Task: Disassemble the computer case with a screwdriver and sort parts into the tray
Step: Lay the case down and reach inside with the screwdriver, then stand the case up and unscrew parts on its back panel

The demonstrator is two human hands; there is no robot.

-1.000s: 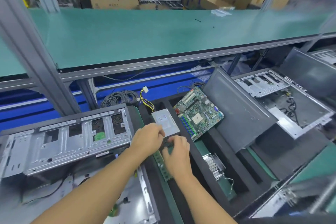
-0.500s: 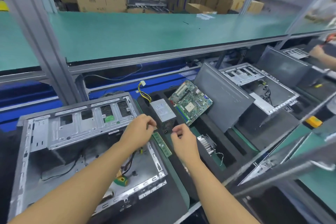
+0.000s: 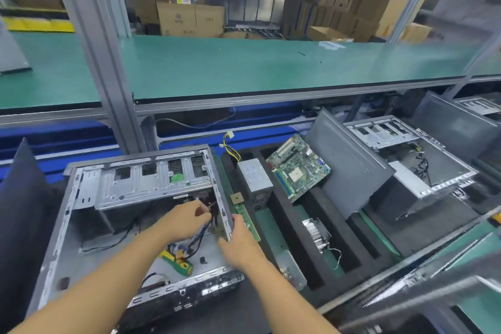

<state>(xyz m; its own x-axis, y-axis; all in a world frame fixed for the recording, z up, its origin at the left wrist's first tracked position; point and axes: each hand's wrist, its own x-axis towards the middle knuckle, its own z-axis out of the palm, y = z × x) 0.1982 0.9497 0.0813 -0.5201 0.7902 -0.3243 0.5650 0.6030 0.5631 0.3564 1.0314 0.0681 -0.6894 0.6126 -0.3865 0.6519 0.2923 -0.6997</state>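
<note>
The open grey computer case (image 3: 113, 190) lies in front of me on the left. My left hand (image 3: 187, 218) is inside it and pinches a bundle of dark cables (image 3: 202, 233). My right hand (image 3: 238, 241) grips the case's right side wall. A green and yellow screwdriver (image 3: 177, 263) lies on the case floor. To the right sits the black foam tray (image 3: 287, 214) with a power supply (image 3: 253, 177), a motherboard (image 3: 296, 168), a memory stick (image 3: 248, 221), a small square chip (image 3: 236, 198) and a heatsink (image 3: 315, 232).
A grey side panel (image 3: 349, 168) leans on the tray's right end. A second opened case (image 3: 412, 154) lies further right. A green shelf (image 3: 271, 68) on a grey frame post (image 3: 108, 70) overhangs the bench. Cardboard boxes are stacked behind.
Both hands left the memory stick lying in the tray and moved left to the case. My left hand now holds cables inside it and my right grips its side wall.
</note>
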